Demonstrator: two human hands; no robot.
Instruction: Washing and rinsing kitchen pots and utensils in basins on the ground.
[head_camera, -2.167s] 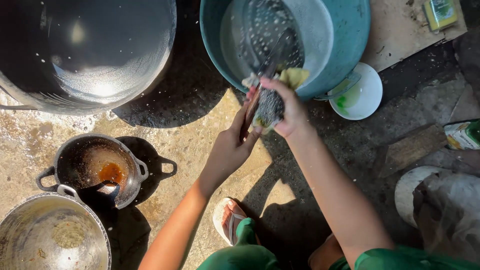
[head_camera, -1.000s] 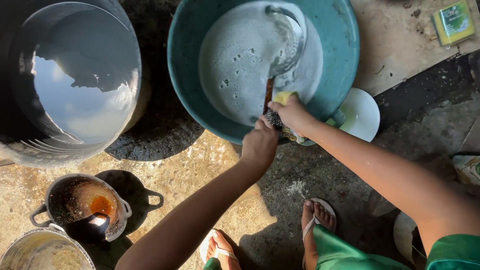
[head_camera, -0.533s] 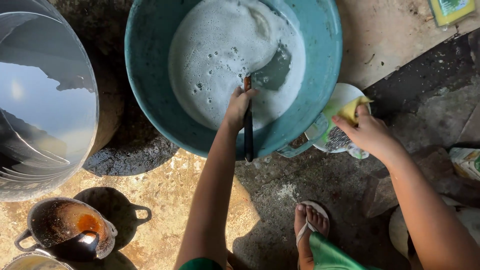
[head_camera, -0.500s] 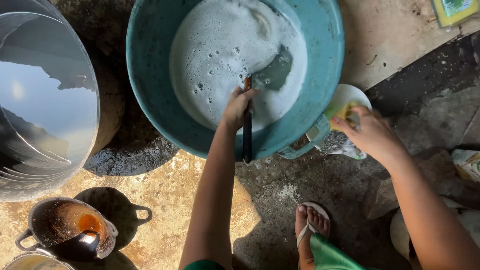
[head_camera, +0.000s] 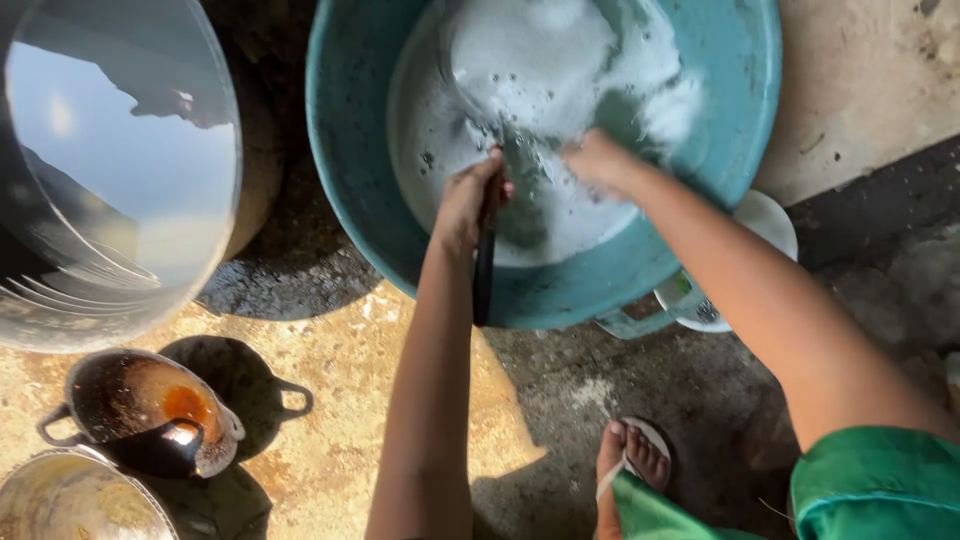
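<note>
A large teal basin (head_camera: 350, 150) holds foamy soapy water (head_camera: 540, 60). My left hand (head_camera: 468, 198) grips the dark handle of a skimmer ladle (head_camera: 484, 280), whose head is sunk in the suds. My right hand (head_camera: 597, 160) is in the water beside the ladle's head, blurred; I cannot tell whether it holds anything. The sponge and scrubber lie on a small white plate (head_camera: 770, 215) half hidden behind my right arm.
A big metal vat of water (head_camera: 110, 170) stands at the left. A dirty two-handled pot (head_camera: 150, 410) and a steel pot (head_camera: 75, 500) sit at the lower left on the wet concrete floor. My sandalled foot (head_camera: 630, 460) is below the basin.
My right hand set the sponge and scrubber on the white plate and moved into the basin's water. My left hand keeps hold of the ladle handle.
</note>
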